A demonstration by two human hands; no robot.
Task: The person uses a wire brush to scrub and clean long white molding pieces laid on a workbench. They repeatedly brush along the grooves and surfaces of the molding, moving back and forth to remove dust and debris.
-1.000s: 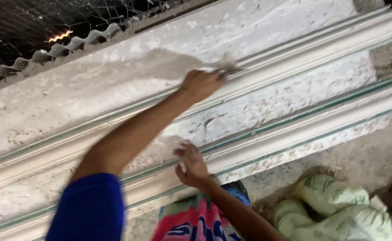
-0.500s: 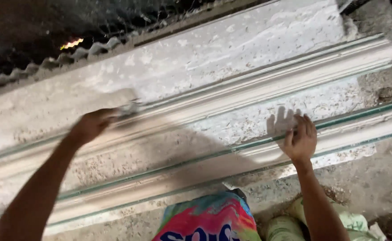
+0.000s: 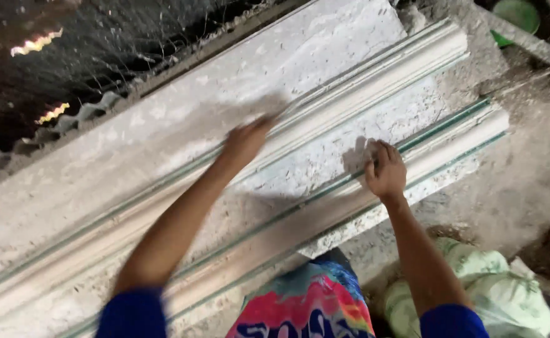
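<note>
Two long white plaster mouldings run diagonally across a rough slab. My left hand [image 3: 245,143] is closed on a small thin tool [image 3: 274,117], blurred, and presses it against the upper moulding [image 3: 375,78]. My right hand [image 3: 386,170] lies flat on the lower moulding [image 3: 456,134], fingers bent, with nothing in it. Both my sleeves are blue.
The rough white slab [image 3: 325,44] lies under the mouldings. Corrugated sheet and wire mesh [image 3: 87,112] sit behind at the upper left. A green-white sack [image 3: 507,294] lies at the lower right on the dusty ground. A green bowl [image 3: 516,12] shows at the top right.
My left hand has slid to the right along the upper moulding with the tool. My right hand stays on the lower moulding, its fingers now less spread.
</note>
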